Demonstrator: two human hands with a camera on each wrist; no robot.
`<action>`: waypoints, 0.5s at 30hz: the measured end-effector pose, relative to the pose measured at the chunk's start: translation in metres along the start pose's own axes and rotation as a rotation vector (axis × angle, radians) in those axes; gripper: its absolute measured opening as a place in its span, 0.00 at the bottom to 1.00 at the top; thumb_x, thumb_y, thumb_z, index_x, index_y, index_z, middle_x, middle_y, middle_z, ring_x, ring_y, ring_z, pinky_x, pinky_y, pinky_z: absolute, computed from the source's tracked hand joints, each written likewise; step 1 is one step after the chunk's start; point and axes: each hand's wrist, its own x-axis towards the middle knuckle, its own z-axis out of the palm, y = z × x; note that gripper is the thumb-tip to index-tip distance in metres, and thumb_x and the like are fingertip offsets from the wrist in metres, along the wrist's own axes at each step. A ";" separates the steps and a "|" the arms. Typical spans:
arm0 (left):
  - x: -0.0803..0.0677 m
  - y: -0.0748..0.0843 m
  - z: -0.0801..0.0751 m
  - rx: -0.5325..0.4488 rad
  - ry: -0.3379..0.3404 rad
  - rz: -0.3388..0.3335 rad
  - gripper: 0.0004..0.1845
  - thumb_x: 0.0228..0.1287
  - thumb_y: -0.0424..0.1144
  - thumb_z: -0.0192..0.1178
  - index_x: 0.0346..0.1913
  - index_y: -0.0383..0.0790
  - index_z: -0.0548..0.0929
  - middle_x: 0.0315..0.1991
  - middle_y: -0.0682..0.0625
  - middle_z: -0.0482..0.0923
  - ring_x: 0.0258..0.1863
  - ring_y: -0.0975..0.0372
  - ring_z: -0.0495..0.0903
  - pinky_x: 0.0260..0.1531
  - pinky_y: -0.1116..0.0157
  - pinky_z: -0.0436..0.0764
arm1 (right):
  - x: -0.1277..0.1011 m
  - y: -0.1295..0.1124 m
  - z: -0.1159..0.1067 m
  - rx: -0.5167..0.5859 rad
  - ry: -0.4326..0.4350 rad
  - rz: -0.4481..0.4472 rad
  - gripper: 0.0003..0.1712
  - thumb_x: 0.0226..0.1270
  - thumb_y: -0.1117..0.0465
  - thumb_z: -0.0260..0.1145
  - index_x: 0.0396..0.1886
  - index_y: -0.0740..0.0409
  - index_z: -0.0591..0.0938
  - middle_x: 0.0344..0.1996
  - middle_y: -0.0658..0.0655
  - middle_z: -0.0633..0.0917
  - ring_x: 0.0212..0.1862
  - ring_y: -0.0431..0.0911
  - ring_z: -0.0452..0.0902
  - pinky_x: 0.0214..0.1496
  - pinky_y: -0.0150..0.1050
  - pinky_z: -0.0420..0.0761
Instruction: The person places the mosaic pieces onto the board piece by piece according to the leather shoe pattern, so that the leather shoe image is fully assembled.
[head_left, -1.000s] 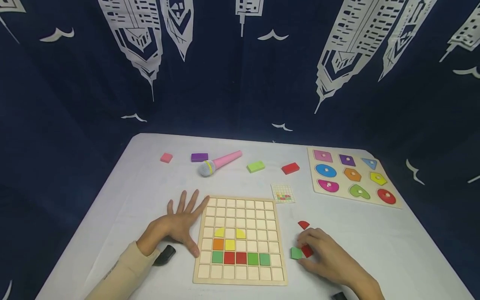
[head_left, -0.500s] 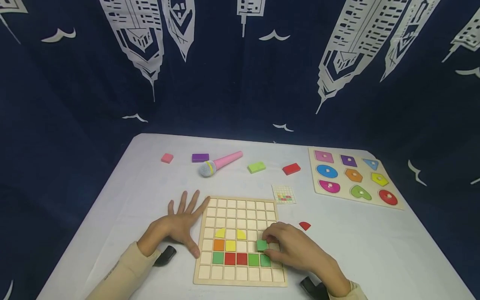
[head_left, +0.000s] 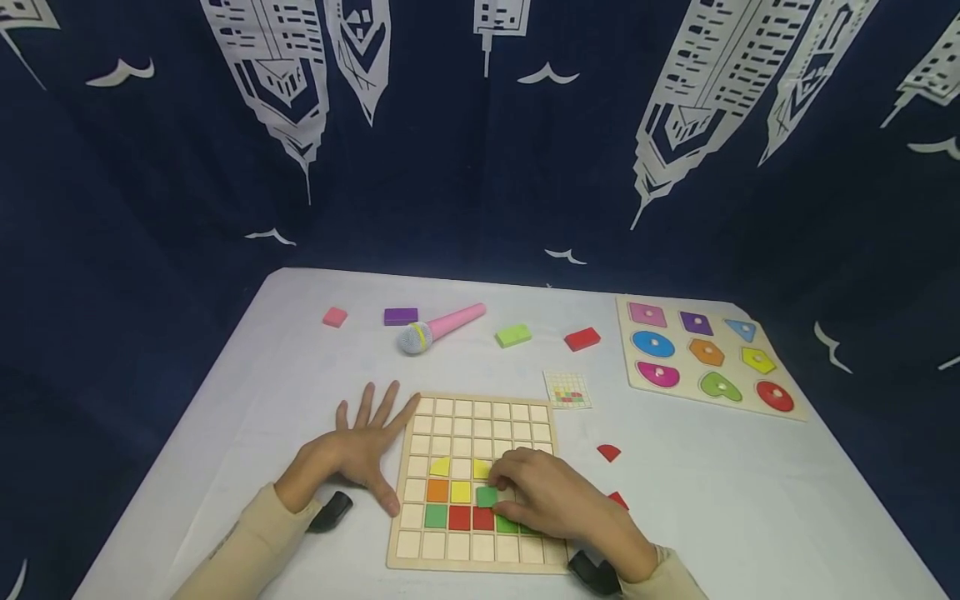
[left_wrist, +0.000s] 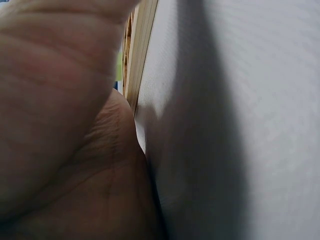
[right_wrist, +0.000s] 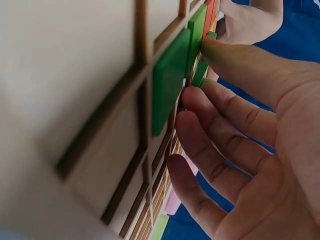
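Note:
A wooden grid board (head_left: 453,418) lies in front of me. My left hand (head_left: 358,452) is spread beside it, its thumb and index finger touching the left edge. Over the grid, my right hand (head_left: 551,497) pinches a green square tile (head_left: 486,497) between thumb and fingers. That tile is to the right of a yellow square tile (head_left: 461,492) and above a red tile (head_left: 483,518). An orange tile (head_left: 437,490) and two rounded yellow pieces sit further up the grid. Below runs a row of green and red tiles, its right end partly hidden by my right hand.
Right of the board lie a red quarter-circle (head_left: 609,452) and a red tile (head_left: 618,500) half hidden by my right wrist. A small pattern card (head_left: 567,390) lies behind. Further back are a toy microphone (head_left: 442,327), several coloured blocks and a shape puzzle (head_left: 708,400).
My right hand has picked up the green tile from right of the board and carried it left over the grid, uncovering part of the red tile. My left hand has stayed put.

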 end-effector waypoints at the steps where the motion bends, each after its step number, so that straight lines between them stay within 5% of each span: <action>1: 0.000 0.000 0.000 0.001 0.000 0.001 0.86 0.20 0.65 0.84 0.81 0.47 0.36 0.80 0.34 0.21 0.75 0.33 0.18 0.63 0.25 0.26 | 0.001 -0.001 0.000 0.001 0.002 -0.003 0.12 0.64 0.51 0.72 0.44 0.49 0.86 0.37 0.41 0.84 0.37 0.31 0.72 0.44 0.31 0.78; 15: 0.001 -0.001 0.000 0.020 -0.001 -0.006 0.86 0.19 0.66 0.83 0.81 0.48 0.36 0.80 0.35 0.22 0.76 0.34 0.19 0.64 0.25 0.27 | 0.006 -0.005 0.001 0.006 0.009 -0.015 0.07 0.67 0.53 0.71 0.43 0.46 0.84 0.36 0.40 0.81 0.36 0.32 0.72 0.43 0.30 0.77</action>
